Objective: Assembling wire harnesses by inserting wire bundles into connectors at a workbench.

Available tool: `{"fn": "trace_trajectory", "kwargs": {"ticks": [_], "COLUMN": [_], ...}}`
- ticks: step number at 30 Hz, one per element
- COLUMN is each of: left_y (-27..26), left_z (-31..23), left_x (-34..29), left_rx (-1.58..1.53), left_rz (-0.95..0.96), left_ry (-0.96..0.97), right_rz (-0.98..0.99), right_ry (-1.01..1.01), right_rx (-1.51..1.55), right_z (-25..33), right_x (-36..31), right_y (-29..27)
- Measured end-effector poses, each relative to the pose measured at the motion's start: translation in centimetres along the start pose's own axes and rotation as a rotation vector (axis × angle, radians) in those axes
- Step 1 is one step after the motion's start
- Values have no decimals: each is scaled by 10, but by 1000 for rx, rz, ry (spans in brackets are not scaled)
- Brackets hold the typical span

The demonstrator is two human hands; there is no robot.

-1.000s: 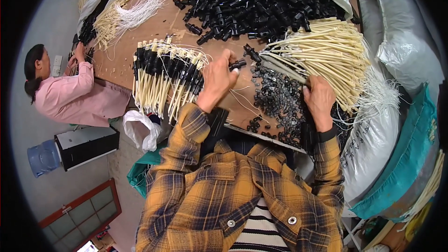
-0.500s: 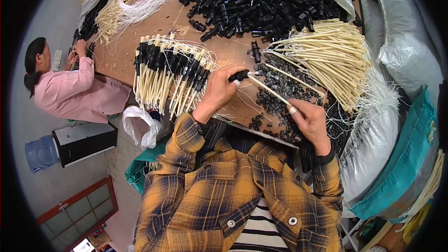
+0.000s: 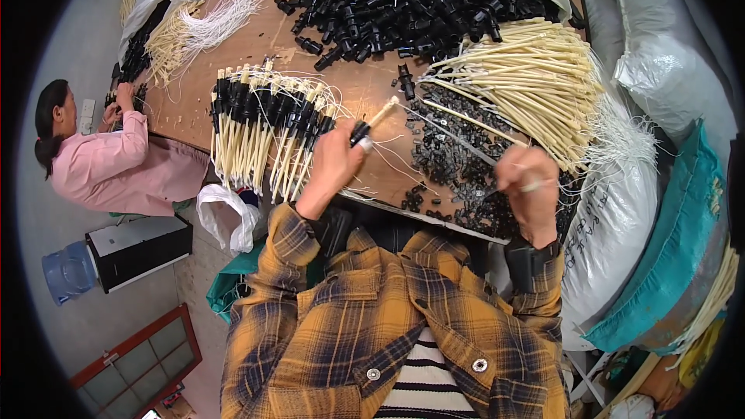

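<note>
Since 0.5 s ago, both hands have drawn apart. Left hand [image 3: 335,161] has its grip clenched on a cream tube with black cap [image 3: 371,126]; right hand [image 3: 528,180] pinches its white string [image 3: 458,140] taut above the counter [image 3: 256,46]. Judged: pull straight, keeping clear of the finished bundle [image 3: 264,136].

We find bare table [image 3: 233,70] only left-centre; finished rods [image 3: 264,136], black caps [image 3: 411,0], cream rods [image 3: 528,85] crowd everywhere else.
</note>
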State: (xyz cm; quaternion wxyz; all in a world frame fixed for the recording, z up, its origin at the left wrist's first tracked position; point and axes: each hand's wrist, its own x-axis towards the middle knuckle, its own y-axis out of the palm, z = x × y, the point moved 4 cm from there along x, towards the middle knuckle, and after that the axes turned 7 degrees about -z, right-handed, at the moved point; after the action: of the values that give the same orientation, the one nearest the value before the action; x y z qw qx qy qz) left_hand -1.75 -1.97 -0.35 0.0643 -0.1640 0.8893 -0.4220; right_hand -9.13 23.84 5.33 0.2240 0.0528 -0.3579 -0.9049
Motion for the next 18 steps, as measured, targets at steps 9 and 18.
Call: {"fn": "trace_trajectory", "kwargs": {"ticks": [9,18], "left_y": [17,14], "left_z": [-29,-31], "left_x": [-9,-9], "left_rx": [-466,-116], "left_rz": [189,121], "left_ry": [-17,238], "right_rz": [57,-2], "right_ry": [-126,-280], "right_rx": [-1305,-1485], "right_z": [-69,-67], "right_x": [-10,-4], "right_y": [19,19]}}
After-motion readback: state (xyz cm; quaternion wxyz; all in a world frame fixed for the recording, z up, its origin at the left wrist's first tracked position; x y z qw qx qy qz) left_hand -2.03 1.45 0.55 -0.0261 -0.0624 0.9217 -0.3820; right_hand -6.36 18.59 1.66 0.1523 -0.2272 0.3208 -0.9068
